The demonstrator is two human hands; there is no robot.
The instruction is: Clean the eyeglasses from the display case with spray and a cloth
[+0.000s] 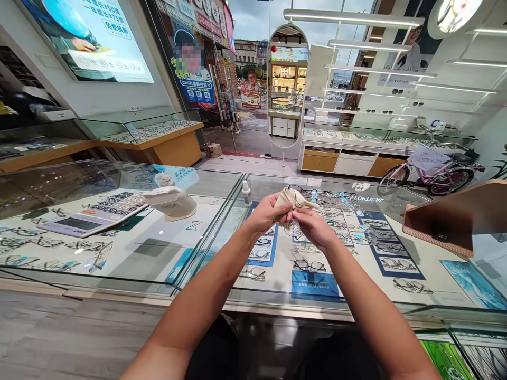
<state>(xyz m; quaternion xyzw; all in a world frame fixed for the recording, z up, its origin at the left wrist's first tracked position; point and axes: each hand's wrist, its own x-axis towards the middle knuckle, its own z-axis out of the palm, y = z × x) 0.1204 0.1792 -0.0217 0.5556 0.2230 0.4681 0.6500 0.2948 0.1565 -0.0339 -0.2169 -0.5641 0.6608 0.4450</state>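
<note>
Both my hands meet above the glass display counter (216,232). My left hand (271,212) is closed on a cream cleaning cloth (288,197), which bunches up over the fingertips. My right hand (313,226) pinches a thin-framed pair of eyeglasses (292,230) close against the cloth. One lens hangs below the fingers; the rest of the frame is largely covered by the cloth and hands. A small white spray bottle (246,193) stands upright on the glass, just left of my left hand.
On the counter at left lie a large calculator (95,214) and a white handheld device (171,203). Rows of eyeglasses (309,265) rest inside the case. A brown wooden object (455,216) juts in at right. Beyond stand an oval mirror (288,84) and a bicycle (433,166).
</note>
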